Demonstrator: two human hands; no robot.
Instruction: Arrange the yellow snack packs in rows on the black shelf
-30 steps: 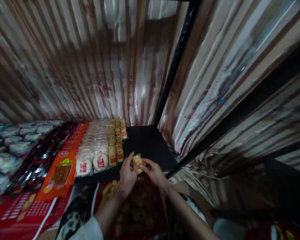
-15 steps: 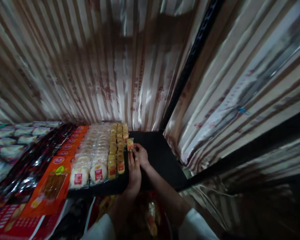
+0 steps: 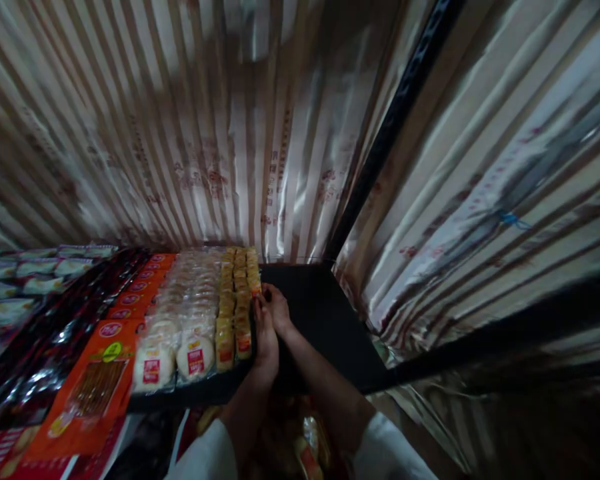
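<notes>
Small yellow packaged cakes (image 3: 225, 340) stand in tight rows on the black shelf (image 3: 320, 320). At the right end of these rows, one packaged cake (image 3: 256, 287) with an orange-red label is between the fingertips of both my hands. My right hand (image 3: 277, 309) grips it from the right with bent fingers. My left hand (image 3: 266, 337) reaches up from below, its fingers close together and their tips at the near end of the packet. The exact finger contact is dim and partly hidden.
Left of the cakes are round white packaged buns (image 3: 196, 357), orange snack packets (image 3: 87, 383), dark shiny packets (image 3: 35, 353) and white packets (image 3: 7, 313). Striped plastic sheeting (image 3: 205, 133) hangs behind. A black post (image 3: 375, 160) rises at the shelf's back corner. More packets (image 3: 310, 453) lie below.
The held packaged cake and both hands have moved slightly left, bringing the packet against the row's right side. The view has shifted a little.
</notes>
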